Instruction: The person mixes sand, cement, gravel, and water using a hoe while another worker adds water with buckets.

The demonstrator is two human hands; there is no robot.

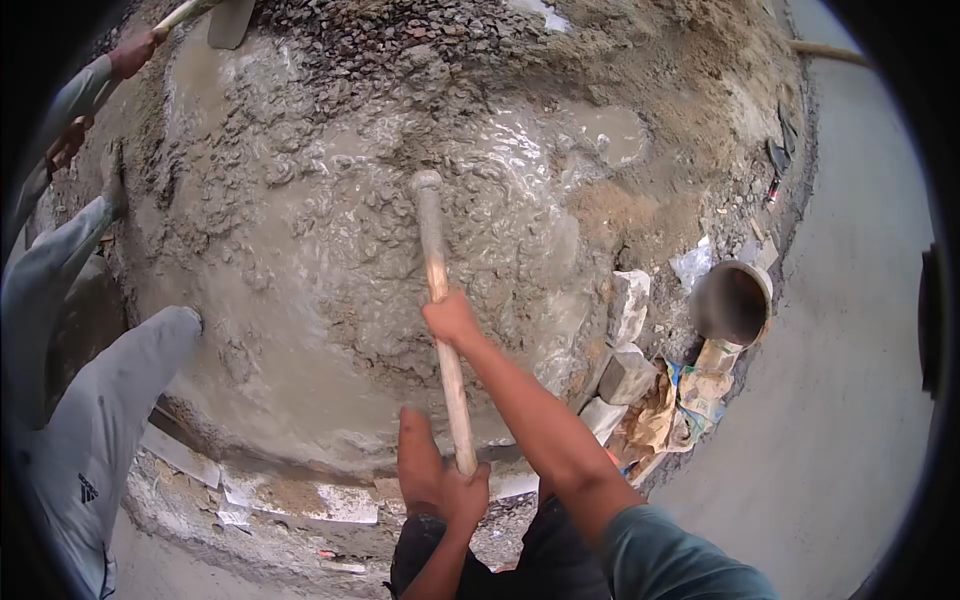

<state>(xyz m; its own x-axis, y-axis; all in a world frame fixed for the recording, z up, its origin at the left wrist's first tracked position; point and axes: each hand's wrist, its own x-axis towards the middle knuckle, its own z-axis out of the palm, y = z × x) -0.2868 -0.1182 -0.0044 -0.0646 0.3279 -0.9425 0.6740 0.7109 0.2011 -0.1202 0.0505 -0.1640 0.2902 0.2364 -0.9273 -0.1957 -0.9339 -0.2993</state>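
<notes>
Wet grey concrete mix spreads over the ground in front of me. Both my hands are closed round the wooden handle of a hoe. Higher up the handle is my right hand, its arm stretched forward. My left hand grips the near end, close to my leg. The hoe's far end is coated in grey mix, and its blade is hidden in the wet mass.
A co-worker at the left, in light grey trousers, holds a shovel. Gravel is heaped at the back. A bucket, stone blocks and torn paper sacks lie at the right. Bricks edge the near side.
</notes>
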